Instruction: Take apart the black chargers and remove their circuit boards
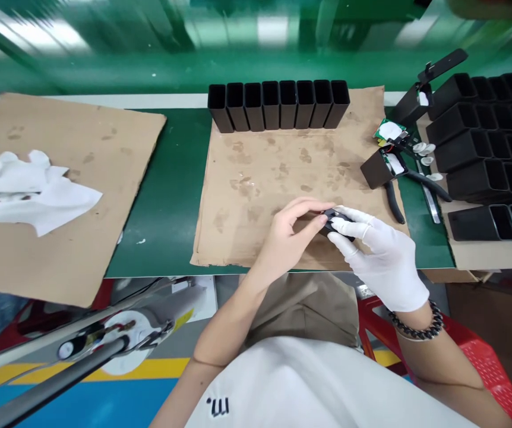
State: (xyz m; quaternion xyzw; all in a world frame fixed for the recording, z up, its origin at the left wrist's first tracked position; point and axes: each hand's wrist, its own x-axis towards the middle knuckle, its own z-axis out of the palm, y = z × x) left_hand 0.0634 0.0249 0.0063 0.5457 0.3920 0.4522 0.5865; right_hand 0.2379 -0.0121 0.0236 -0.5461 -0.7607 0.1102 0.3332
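Near the front edge of the brown cardboard sheet [224,238], both hands meet on a small black plastic part [331,221]. My bare left hand [289,235] grips its left side between thumb and fingers. Wearing a white glove, my right hand [378,249] closes on the right side, fingertips on the top face. The fingers cover much of the part, so its exact kind is unclear. To the right lies a black case [379,168] with wires and a green circuit board [389,129] at its open end. Black-handled pliers [394,202] lie beside it.
Several open black cases [278,107] stand in a row at the back. More cases [474,145] fill the right side. Tweezers [429,202] and small white pieces [425,150] lie between. White cloth gloves [37,187] rest on the left cardboard [117,154]. A red stool [483,362] is behind my right arm.
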